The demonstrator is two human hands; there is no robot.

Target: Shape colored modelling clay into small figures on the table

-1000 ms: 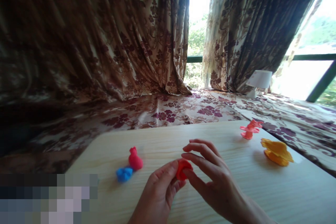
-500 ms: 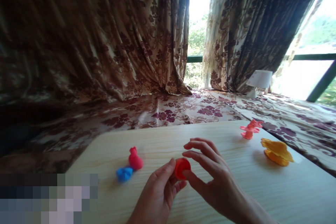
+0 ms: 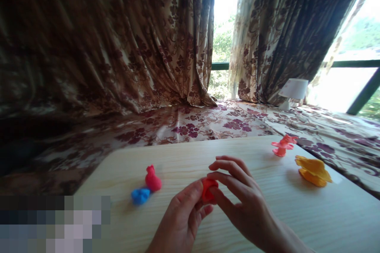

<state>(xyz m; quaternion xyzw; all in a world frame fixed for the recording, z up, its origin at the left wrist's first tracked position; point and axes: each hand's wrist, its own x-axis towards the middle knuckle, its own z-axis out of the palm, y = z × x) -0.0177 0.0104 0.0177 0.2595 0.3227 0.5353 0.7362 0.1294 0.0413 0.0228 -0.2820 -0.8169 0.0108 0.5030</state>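
Note:
A small red piece of modelling clay (image 3: 209, 190), shaped like a hollow cup, is held between both hands above the table. My left hand (image 3: 185, 207) pinches its left side, thumb on top and fingers curled beneath. On the right side, my right hand (image 3: 242, 193) has its thumb pressed to the clay near the hollow and the index finger over the far rim; its other fingers are raised and spread. Left of the hands lie a pink pouch-shaped clay piece (image 3: 153, 180) and a blue clay lump (image 3: 140, 196), close together.
Toward the right of the pale wooden table (image 3: 184, 158) stand a coral tiered clay figure (image 3: 283, 146) and a yellow clay piece with wavy edges (image 3: 314, 172). Beyond the table are flowered cloth (image 3: 237, 124), a white lamp (image 3: 293, 89) and patterned curtains (image 3: 166, 39).
The red clay has shifted slightly right with my left hand. Its round opening now looks bent inward where my left thumb presses farther over the rim.

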